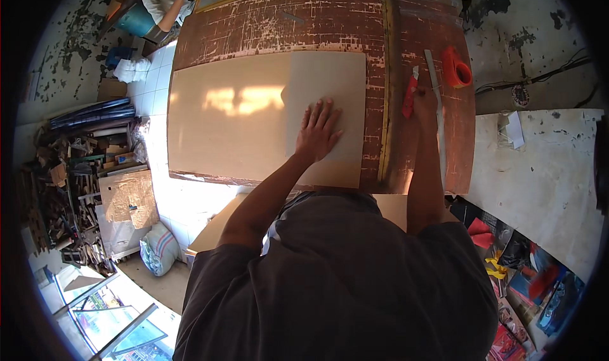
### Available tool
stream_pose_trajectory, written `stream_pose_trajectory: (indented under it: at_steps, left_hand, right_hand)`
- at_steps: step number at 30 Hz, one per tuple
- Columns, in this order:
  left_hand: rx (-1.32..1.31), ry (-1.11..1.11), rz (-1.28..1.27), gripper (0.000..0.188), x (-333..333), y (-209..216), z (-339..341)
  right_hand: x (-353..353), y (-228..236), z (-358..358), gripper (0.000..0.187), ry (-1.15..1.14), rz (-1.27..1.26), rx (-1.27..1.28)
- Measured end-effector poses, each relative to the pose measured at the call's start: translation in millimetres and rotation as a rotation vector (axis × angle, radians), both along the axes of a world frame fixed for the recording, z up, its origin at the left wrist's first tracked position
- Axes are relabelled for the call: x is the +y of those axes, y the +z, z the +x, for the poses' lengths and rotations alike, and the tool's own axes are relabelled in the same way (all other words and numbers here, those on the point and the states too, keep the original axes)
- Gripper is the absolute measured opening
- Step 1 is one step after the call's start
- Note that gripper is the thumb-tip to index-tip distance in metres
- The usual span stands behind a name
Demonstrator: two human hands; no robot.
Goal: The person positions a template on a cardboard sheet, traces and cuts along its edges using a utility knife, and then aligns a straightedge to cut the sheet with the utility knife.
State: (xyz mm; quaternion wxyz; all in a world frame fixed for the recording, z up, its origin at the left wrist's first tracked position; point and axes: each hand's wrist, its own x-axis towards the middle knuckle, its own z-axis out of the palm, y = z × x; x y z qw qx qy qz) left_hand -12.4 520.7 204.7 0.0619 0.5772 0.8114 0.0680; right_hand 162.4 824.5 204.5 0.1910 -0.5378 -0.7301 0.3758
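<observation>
Across a scuffed red-brown bench (254, 34), resting an open, flat left hand (319, 131) on a tan board (222, 139) at near left, probably light, stiff and best taken by opposite edges, while gripping a red cutter (410, 96) at right in the right hand (426, 103).

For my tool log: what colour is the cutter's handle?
Red: the cutter's handle, best seen in the head view.

Cardboard (222, 139) on the table (254, 31), cutter (410, 98) and strip (432, 72) to its right, scrap pile (57, 196) far left
</observation>
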Motion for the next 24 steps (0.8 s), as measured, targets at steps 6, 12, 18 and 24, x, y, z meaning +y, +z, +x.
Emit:
stream_pose_trajectory:
  at_steps: [6,12,18,24]
  left_hand:
    - [0.016,-0.004,0.012,0.063,0,-7,-2]
    - [0.023,0.005,0.015,0.062,-6,-9,-5]
    - [0.005,0.011,0.066,0.062,-6,-12,-1]
    - [-0.012,0.013,0.136,0.059,-7,-23,-2]
  right_hand:
    - [1,3,41,0.026,-0.024,0.292,0.198]
    - [-86,78,67,0.029,0.235,-0.423,0.323]
    - [-160,79,84,0.037,0.839,-0.122,-0.113]
    - [-202,89,34,0.026,1.169,0.185,-0.595]
